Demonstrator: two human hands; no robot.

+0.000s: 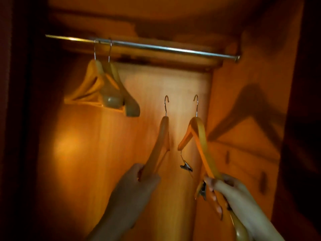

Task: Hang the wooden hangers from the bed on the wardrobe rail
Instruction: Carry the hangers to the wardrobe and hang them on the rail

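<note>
A metal wardrobe rail (156, 47) runs across the top of an open wooden wardrobe. Two wooden hangers (106, 87) hang side by side near its left end. My left hand (144, 178) grips the lower arm of a wooden hanger (159, 145), hook up, well below the rail. My right hand (224, 186) holds a second wooden hanger (199, 136) with metal clips (186, 166), its hook also upright below the rail. A further pale hanger end (238, 228) sticks out under my right hand.
The wardrobe's back panel (121, 153) is lit, the side wall (243, 127) on the right carries hanger shadows. A shelf board (156, 21) sits above the rail. The rail's middle and right stretch carries nothing. Dark door edges frame both sides.
</note>
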